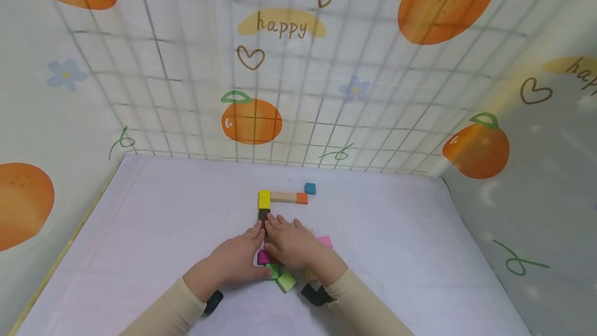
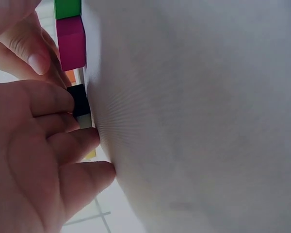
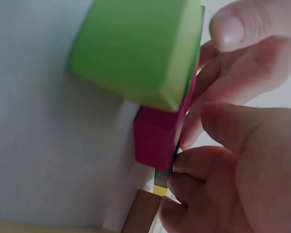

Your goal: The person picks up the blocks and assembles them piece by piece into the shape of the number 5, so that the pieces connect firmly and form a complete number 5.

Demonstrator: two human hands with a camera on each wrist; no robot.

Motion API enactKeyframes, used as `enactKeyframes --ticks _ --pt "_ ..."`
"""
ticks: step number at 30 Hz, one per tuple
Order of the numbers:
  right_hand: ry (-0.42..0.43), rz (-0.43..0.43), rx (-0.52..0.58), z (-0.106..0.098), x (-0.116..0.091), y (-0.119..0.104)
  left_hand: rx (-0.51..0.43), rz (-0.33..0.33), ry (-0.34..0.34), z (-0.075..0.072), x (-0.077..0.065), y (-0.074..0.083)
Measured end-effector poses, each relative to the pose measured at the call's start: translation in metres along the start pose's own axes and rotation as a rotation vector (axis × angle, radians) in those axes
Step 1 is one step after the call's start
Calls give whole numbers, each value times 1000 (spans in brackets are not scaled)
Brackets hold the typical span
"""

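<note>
Black block [image 1: 264,214]: between my left hand [image 1: 235,258] and right hand [image 1: 294,243]
Long axis: toward far tabletop edge [image 1: 373,176]
Grip: both unclenched

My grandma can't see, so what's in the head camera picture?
A person's left hand and right hand flank a black rectangular block on a pale tabletop. Beyond lie a long tan wooden block, an orange rectangular block and a blue cube.

Tan block [image 1: 283,197] bare wood; magenta block [image 3: 156,138] smooth, matt; sleeves [image 1: 160,306] cloth.
</note>
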State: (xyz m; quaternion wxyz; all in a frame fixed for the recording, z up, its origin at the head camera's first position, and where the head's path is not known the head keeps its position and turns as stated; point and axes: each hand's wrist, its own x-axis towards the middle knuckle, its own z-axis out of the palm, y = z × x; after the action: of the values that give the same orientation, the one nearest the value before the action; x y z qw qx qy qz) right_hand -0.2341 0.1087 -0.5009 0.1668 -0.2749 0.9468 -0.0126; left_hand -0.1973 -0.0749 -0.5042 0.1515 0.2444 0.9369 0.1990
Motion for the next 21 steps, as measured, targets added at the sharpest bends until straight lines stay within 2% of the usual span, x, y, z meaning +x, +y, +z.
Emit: enactKeyframes --ticks 13,21 --pt "-4 -12 9 0 0 1 -18 -17 11 6 1 -3" --pt "27 -24 25 3 -1 3 -19 -19 26 13 4 -8"
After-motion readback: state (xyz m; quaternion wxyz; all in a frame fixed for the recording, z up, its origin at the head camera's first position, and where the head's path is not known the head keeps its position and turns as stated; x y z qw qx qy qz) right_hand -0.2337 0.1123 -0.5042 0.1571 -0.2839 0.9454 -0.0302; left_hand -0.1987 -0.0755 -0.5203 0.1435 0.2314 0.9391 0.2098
